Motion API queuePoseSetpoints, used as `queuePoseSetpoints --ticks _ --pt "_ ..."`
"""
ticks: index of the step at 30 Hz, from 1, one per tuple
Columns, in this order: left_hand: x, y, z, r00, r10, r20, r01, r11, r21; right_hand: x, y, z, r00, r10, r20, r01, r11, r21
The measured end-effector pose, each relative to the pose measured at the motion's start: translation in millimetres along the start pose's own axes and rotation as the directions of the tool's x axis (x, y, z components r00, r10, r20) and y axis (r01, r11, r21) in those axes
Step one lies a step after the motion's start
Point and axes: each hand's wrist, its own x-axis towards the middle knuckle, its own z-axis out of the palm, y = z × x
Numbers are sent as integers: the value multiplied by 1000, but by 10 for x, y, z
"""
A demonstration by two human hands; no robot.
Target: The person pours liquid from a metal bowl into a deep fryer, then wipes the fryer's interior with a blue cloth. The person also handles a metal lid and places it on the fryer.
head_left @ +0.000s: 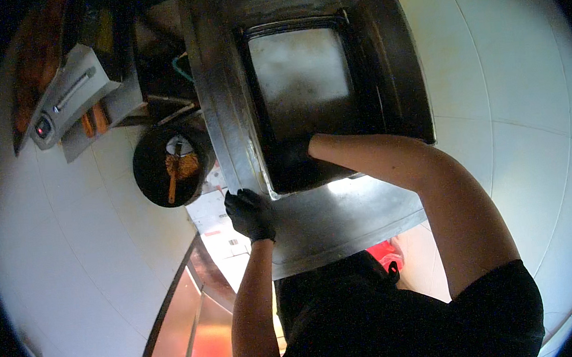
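Observation:
My left hand [250,216], in a black glove, rests with its fingers curled over the left edge of a stainless steel sink or open steel housing [321,231]. Inside its dark rectangular well, my right hand [296,149], also in a black glove, reaches down near the front wall. Its fingers are lost in shadow, so I cannot tell whether it holds anything. A greyish, pale rectangular surface [299,67] shows at the bottom of the well, beyond the right hand.
At the left stands a dark round pan or bucket [150,167] with orange-brown contents and a wooden-handled tool [173,178]. A grey metal appliance [72,97] with a red light is at the upper left. Tiled wall [513,92] borders the right side. A red item [387,255] lies below the steel edge.

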Motion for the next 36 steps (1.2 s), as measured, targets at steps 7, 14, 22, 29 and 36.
queuePoseSetpoints --ticks 7,14,22,29,36 --pt "52 -44 -20 993 -87 76 90 995 -42 -439 152 -110 997 60 52 -48 975 -216" --pt "52 -43 -41 994 -62 93 66 997 -33 -1658 570 -669 961 275 -28 -255 840 -479" --pt "45 -104 30 995 -45 94 48 998 -27 -1608 406 -661 927 193 -322 -342 787 -514" --pt "27 0 -2 999 -32 16 34 997 -75 -992 183 -230 926 71 -371 -243 863 -442" --pt "28 -112 35 999 -24 -39 22 999 -44 -1877 359 -858 933 117 -340 -305 758 -577"
